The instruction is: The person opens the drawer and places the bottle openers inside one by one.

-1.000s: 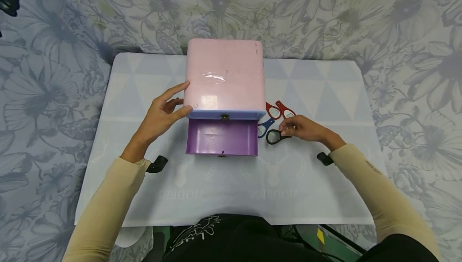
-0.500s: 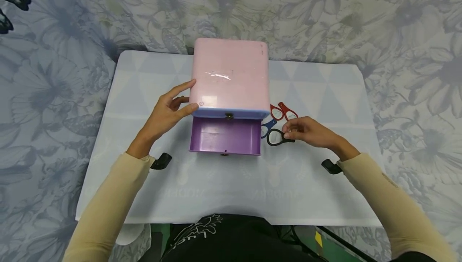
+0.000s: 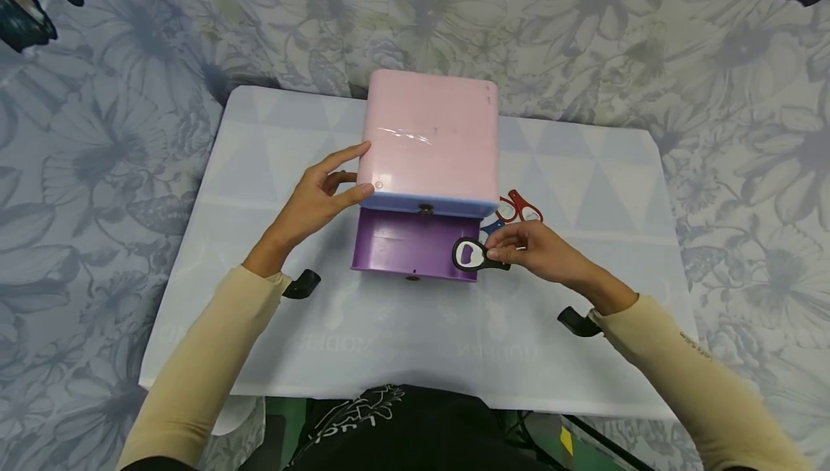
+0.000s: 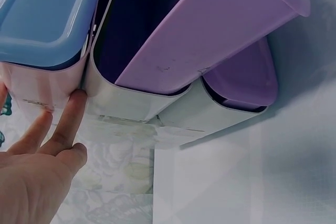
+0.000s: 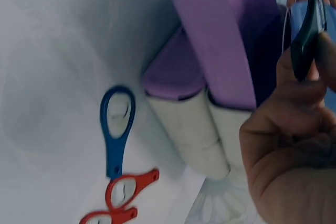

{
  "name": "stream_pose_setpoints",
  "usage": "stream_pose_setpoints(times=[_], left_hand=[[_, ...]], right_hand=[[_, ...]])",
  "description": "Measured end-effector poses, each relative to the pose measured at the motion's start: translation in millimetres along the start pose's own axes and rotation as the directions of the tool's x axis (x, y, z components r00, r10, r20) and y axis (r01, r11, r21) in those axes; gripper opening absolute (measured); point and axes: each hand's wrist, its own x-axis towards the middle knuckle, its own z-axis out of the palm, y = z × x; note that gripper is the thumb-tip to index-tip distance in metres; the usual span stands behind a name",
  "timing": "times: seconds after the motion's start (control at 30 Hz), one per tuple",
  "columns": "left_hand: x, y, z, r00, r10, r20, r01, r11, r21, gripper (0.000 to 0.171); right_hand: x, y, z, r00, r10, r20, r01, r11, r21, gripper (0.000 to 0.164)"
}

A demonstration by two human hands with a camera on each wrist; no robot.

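Note:
A small chest of drawers with a pink top (image 3: 431, 125) stands on the table, its purple drawer (image 3: 405, 240) pulled out. My left hand (image 3: 311, 204) rests against the chest's left side, thumb at the front corner and fingers fairly straight. In the left wrist view, its fingertips touch the pink casing (image 4: 47, 85) beside the blue top drawer (image 4: 47, 14). My right hand (image 3: 545, 258) pinches a black bottle opener (image 3: 478, 258) by the handle; its ring end overlaps the open drawer's right front corner in the head view. The right wrist view shows this opener (image 5: 308, 40) edge-on.
Right of the chest lie a blue bottle opener (image 5: 114, 153) and red bottle openers (image 5: 123, 190), partly hidden in the head view. A lower purple drawer (image 5: 176, 69) sits beneath the pulled-out one. A patterned cloth (image 3: 389, 356) covers the table.
My right hand has lifted the black bottle opener from beside the other openers and carried it left to the open drawer. My left hand keeps its place on the chest while the head view shifts.

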Motion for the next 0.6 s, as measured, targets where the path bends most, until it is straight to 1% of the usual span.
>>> stream_pose_setpoints(times=[0.17, 0.4, 0.5, 0.6], left_hand=[[0.5, 0.5, 0.0, 1.000, 0.001, 0.004, -0.001, 1.000, -0.014, 0.064], [0.8, 1.4, 0.5, 1.000, 0.008, 0.006, -0.008, 1.000, -0.027, 0.066], [-2.1, 5.7, 0.1, 1.000, 0.000, 0.006, 0.000, 1.000, -0.029, 0.067], [-6.5, 15.9, 0.5, 1.000, 0.001, 0.011, -0.001, 1.000, -0.030, 0.066]], right_hand=[[10.7, -11.2, 20.0, 0.998, 0.019, -0.053, -0.018, 1.000, 0.010, 0.021], [25.4, -27.6, 43.7, 0.990, 0.046, -0.131, -0.040, 0.998, 0.044, 0.019], [31.1, -32.8, 51.8, 0.988, 0.051, -0.149, -0.042, 0.997, 0.064, 0.019], [36.0, -36.5, 59.0, 0.986, 0.060, -0.154, -0.046, 0.995, 0.093, 0.019]])
